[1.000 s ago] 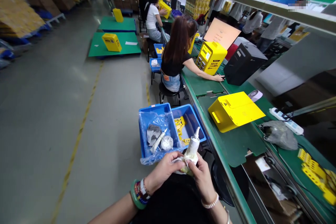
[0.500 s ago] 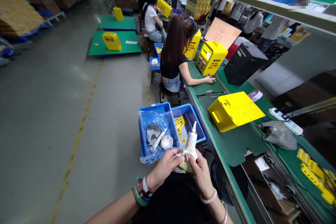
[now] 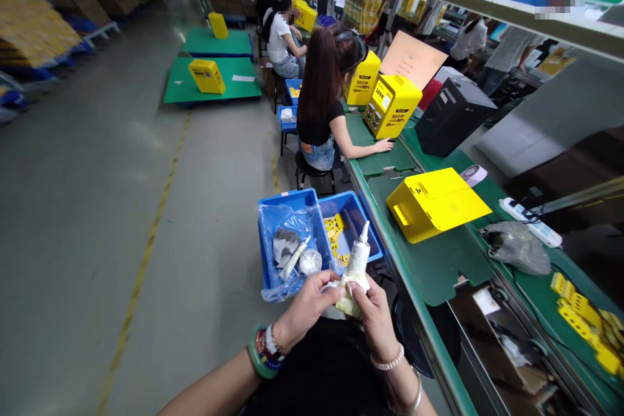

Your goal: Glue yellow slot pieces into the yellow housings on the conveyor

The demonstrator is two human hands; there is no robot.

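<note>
In the head view, a white squeeze tube (image 3: 359, 257) with a pointed nozzle stands nearly upright between my hands. A crumpled, yellowish wrap that looks like tissue (image 3: 347, 304) surrounds its lower part. My left hand (image 3: 308, 307) is closed, pinching the wrap's left side between thumb and fingers. My right hand (image 3: 376, 313) grips the tube's lower end through the wrap, thumb in front. Just beyond, a blue bin (image 3: 264, 253) lined with clear plastic holds another tube (image 3: 294, 260), a dark crumpled piece (image 3: 285, 244) and a round whitish item (image 3: 310, 262).
A second blue bin (image 3: 373, 234) contains yellow parts. On the green bench (image 3: 433, 279) at right lie a yellow case (image 3: 429, 205), a plastic bag (image 3: 519, 248) and a power strip (image 3: 530, 223). A co-worker (image 3: 319, 91) sits ahead at the bench.
The tube has shifted slightly right and up, its nozzle leaning a little more to the right. Both hands keep their hold. The co-worker's hand on the bench now lies flatter.
</note>
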